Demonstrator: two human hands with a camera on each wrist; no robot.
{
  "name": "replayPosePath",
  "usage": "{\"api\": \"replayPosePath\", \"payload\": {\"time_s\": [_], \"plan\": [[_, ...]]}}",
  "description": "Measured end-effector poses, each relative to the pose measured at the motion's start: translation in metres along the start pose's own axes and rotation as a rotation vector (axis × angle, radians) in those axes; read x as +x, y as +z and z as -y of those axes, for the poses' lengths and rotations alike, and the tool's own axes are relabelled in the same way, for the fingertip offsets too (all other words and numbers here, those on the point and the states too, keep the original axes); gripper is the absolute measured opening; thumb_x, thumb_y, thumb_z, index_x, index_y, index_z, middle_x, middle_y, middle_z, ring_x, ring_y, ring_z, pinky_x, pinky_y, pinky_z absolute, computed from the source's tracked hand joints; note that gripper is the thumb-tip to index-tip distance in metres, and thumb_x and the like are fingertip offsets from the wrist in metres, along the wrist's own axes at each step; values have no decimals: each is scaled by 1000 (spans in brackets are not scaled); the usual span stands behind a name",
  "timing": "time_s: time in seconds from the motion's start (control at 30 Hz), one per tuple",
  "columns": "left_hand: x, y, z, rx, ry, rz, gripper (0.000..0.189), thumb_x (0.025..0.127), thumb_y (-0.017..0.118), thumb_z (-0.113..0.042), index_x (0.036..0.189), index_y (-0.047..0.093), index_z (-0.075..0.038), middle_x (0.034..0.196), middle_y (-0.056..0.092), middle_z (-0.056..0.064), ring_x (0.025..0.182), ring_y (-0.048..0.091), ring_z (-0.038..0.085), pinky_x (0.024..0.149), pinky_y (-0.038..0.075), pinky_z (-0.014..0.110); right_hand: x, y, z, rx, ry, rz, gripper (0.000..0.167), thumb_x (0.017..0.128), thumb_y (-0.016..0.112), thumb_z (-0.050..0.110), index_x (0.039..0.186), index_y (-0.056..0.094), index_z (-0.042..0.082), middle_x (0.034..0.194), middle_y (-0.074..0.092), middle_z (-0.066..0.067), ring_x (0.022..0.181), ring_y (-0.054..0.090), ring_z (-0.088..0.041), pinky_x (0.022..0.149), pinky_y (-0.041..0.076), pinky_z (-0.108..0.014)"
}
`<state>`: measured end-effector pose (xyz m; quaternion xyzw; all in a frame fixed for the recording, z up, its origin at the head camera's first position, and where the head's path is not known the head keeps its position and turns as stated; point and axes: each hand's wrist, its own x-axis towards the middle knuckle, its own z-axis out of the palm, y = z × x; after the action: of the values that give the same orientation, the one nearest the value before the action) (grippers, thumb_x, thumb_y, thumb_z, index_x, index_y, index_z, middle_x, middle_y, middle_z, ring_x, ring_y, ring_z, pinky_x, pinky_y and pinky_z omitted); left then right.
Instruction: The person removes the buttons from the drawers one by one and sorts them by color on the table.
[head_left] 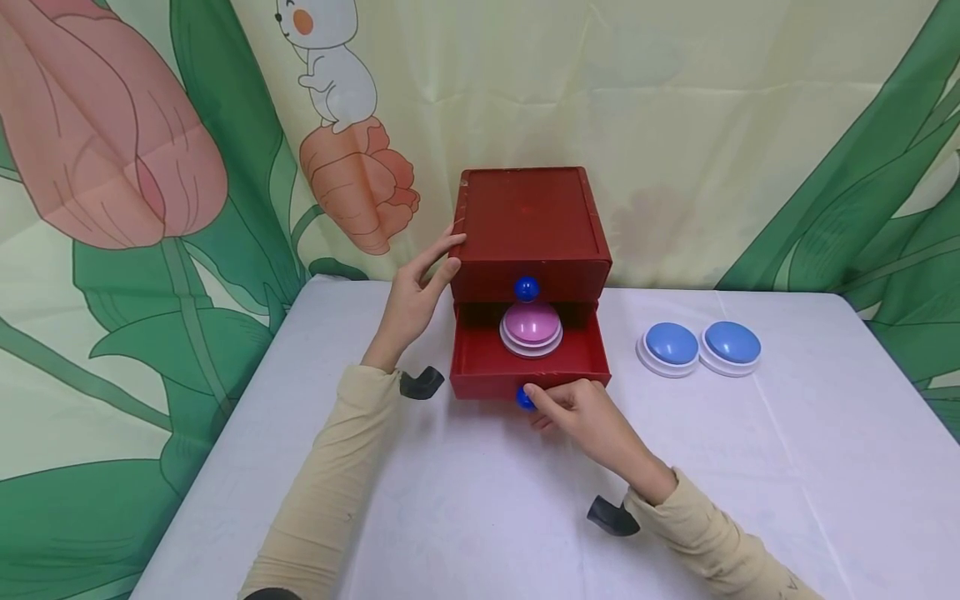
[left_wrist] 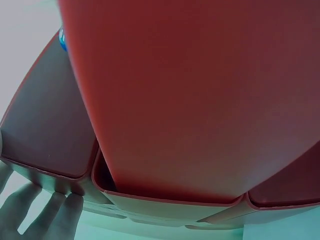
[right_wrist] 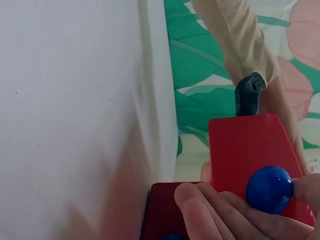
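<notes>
A small red two-drawer cabinet [head_left: 528, 215] stands at the back of the table, its lower drawer [head_left: 480, 354] pulled out. Inside that drawer sits a pink domed button [head_left: 531, 323] on a white base. My right hand [head_left: 588, 417] pinches the lower drawer's blue knob [right_wrist: 270, 190] between thumb and fingers. Against the cabinet's left side rests my left hand [head_left: 415, 300], fingers extended; in the left wrist view its fingertips [left_wrist: 52, 202] touch the red casing. The upper drawer, with its own blue knob [head_left: 527, 289], is closed.
Two blue domed buttons [head_left: 672, 343] on white bases stand side by side to the right of the cabinet. A printed cloth backdrop [head_left: 675, 167] hangs behind the white-covered table [head_left: 487, 508]. Black wrist cameras [head_left: 613, 517] project from both sleeves.
</notes>
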<state>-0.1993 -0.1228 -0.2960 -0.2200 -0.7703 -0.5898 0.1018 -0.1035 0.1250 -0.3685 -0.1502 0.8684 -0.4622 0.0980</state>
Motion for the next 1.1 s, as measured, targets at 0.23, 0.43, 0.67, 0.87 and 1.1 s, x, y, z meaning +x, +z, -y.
{"api": "replayPosePath", "payload": {"time_s": [0.23, 0.43, 0.67, 0.87, 1.1], "plan": [[0, 0, 0, -2, -4, -1, 41, 102, 54, -13, 142, 53, -4, 158, 37, 10, 146, 35, 21, 113, 40, 43, -4, 2, 1, 2, 19, -4, 40, 98, 60, 42, 100, 79, 6, 78, 75, 1, 72, 73, -19, 74, 57, -26], [0, 0, 1, -5, -3, -5, 40, 102, 54, -12, 142, 53, -4, 158, 37, 10, 147, 35, 21, 113, 39, 42, -7, 4, 3, -1, 25, -3, 41, 98, 59, 42, 100, 79, 6, 79, 75, 2, 73, 72, -18, 74, 56, -25], [0, 0, 1, -9, 0, -3, 40, 102, 54, -11, 142, 53, -3, 158, 36, 11, 146, 36, 22, 113, 40, 43, -12, 6, 3, -4, 0, -3, 42, 98, 59, 43, 95, 79, 7, 78, 75, 2, 72, 72, -17, 73, 56, -25], [-1, 1, 0, -10, -3, -3, 40, 102, 53, -10, 142, 53, -2, 158, 36, 11, 146, 36, 23, 112, 40, 43, -17, 8, 3, -3, 9, -10, 41, 98, 59, 45, 95, 80, 9, 78, 75, 4, 73, 71, -16, 73, 56, -24], [-1, 1, -2, 4, -7, -6, 41, 103, 53, -11, 142, 52, -3, 158, 36, 11, 146, 36, 24, 112, 41, 43, -20, 10, 3, 18, -15, -13, 41, 98, 59, 43, 94, 79, 7, 80, 75, 3, 72, 72, -16, 72, 57, -22]]}}
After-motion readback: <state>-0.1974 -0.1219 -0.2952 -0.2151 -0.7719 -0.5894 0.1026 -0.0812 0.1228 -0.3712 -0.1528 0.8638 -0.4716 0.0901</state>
